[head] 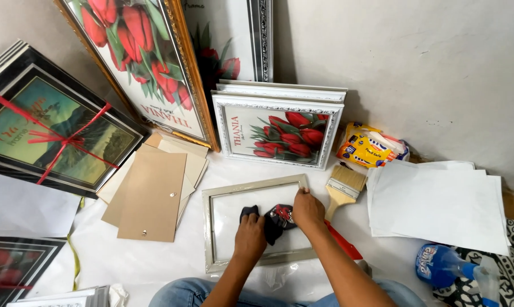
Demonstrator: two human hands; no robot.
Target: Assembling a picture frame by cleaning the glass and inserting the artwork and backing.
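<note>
On the white floor covering, just in front of the person's knees, lies a silver picture frame [256, 224] with its glass facing up. The left hand [250, 235] is curled down on a dark cloth [275, 220] in the middle of the glass; the fingers are bent over the cloth and press it flat. The right hand [307, 208] rests on the upper right part of the frame, fingers closed loosely near the frame's corner, touching the edge of the same cloth; whether it grips the cloth or only the frame, I cannot tell.

Just to the right of the frame lies a paintbrush [344, 189] with a pale wooden handle, and under the right forearm a red flat tool [343, 243] is partly hidden. Further right is a stack of white sheets [439, 207], and near its lower corner a blue spray bottle [446, 266] lies on its side. A yellow packet [366, 149] sits by the wall.

Left of the frame is a pile of brown backing boards [152, 193]. Behind the frame, a white frame with red tulips [278, 133] leans against the wall, beside a big gold-framed tulip picture [143, 62]. At far left, dark frames tied with red ribbon [52, 133] are stacked.
</note>
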